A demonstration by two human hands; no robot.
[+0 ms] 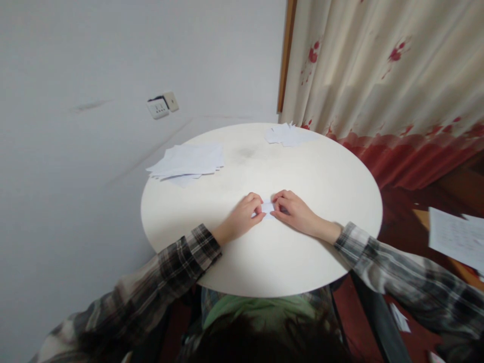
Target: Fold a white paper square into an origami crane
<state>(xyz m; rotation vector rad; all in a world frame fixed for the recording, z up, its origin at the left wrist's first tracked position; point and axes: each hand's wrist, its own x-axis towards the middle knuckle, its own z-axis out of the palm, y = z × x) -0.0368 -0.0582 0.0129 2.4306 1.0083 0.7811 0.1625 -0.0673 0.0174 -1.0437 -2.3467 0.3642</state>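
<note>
A small piece of white paper (268, 208) lies near the middle of the round white table (264, 272), between my two hands. My left hand (247, 214) pinches its left end, fingers curled and thumb toward the paper. On the right end, my right hand (293, 210) is closed in a similar pinch. The fingers cover both ends of the paper, so its full shape and any folds are hard to make out.
A stack of white sheets (189, 160) sits at the table's back left. Smaller paper pieces (287, 134) lie at the back edge. A wall with a socket (158, 107) rises on the left, a curtain (378, 75) at the right. Written sheets (457, 237) rest beyond the table's right side.
</note>
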